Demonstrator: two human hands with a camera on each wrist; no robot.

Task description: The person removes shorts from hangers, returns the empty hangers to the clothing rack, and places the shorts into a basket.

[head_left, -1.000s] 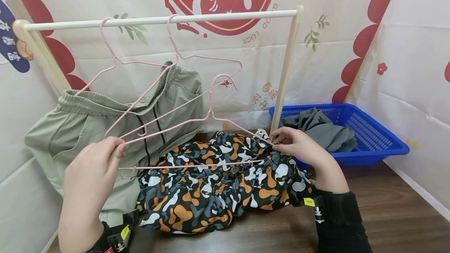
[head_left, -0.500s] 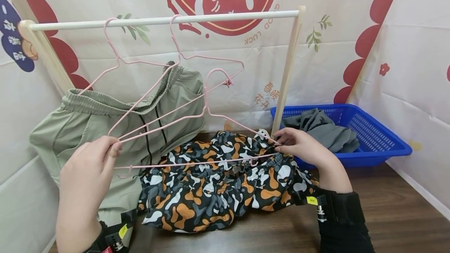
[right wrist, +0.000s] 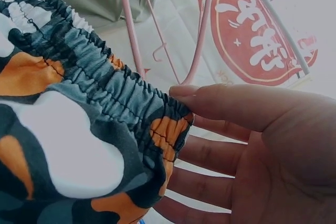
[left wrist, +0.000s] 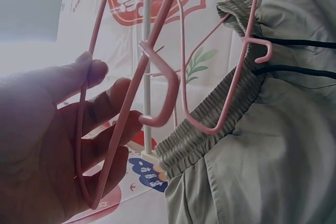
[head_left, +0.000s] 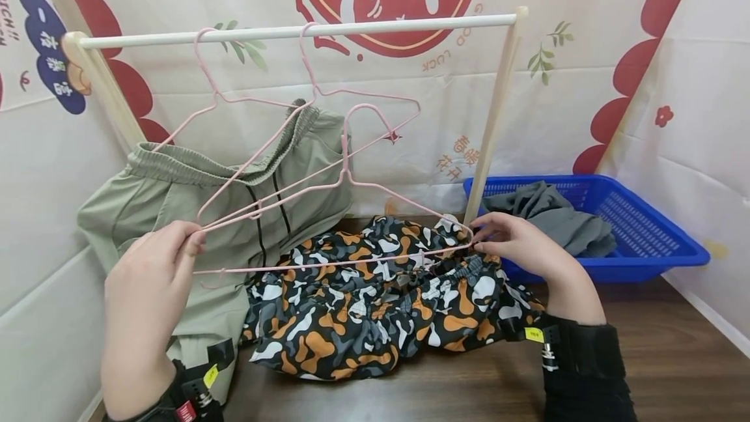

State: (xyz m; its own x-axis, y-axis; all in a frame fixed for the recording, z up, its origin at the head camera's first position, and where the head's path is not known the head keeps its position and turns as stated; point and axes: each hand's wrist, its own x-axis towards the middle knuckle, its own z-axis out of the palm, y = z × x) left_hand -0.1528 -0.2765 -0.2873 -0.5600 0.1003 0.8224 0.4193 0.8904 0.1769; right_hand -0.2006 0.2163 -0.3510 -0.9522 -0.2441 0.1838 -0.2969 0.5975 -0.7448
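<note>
At the left, my left hand pinches one end of a pink wire hanger; in the left wrist view the wire loop runs between the thumb and fingers. Black, orange and white patterned shorts lie on the table below it. My right hand pinches the edge of their gathered waistband, thumb on top, as the right wrist view shows. The hanger's right corner comes right up to these fingertips. Its lower bar crosses in front of the shorts.
A rack with a white bar stands behind. Grey-green trousers hang from it at the left on pink hangers, close to my left hand. At right, a blue basket holds a dark grey garment.
Relative to the rack, the hanger has shifted a little left and up. Its right corner, hidden before, now shows at my right fingertips. Both hands keep their holds; the head view has turned slightly left.
</note>
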